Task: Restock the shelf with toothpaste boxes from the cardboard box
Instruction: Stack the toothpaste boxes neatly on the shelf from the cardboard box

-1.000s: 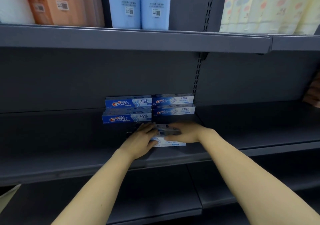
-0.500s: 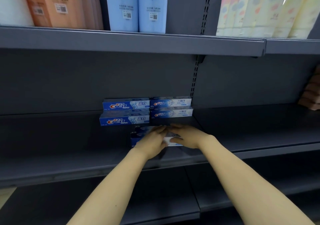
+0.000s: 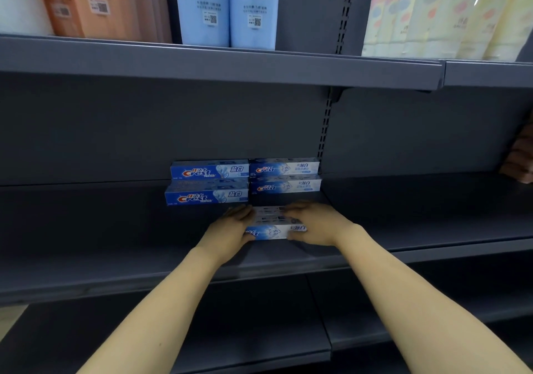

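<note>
- toothpaste box [image 3: 274, 231] lies flat on the grey shelf [image 3: 115, 261], in front of the four stocked boxes [image 3: 245, 182] at the back, near them but not touching.
- left hand [image 3: 230, 232] wraps its left end, right hand [image 3: 314, 223] its right end; fingers curl over the top, thumbs on the front face. both grip it.
- long axis runs left to right, parallel to the shelf edge; printed face points out toward the person, logo upright.
- step in hand, as i judge it: sliding this box back into line below the right-hand pair.
- to do it well: push both ends evenly so it does not skew, keep the printed face forward, stop once it meets the stack, square its ends with the boxes above.
- cardboard box not in view.
</note>
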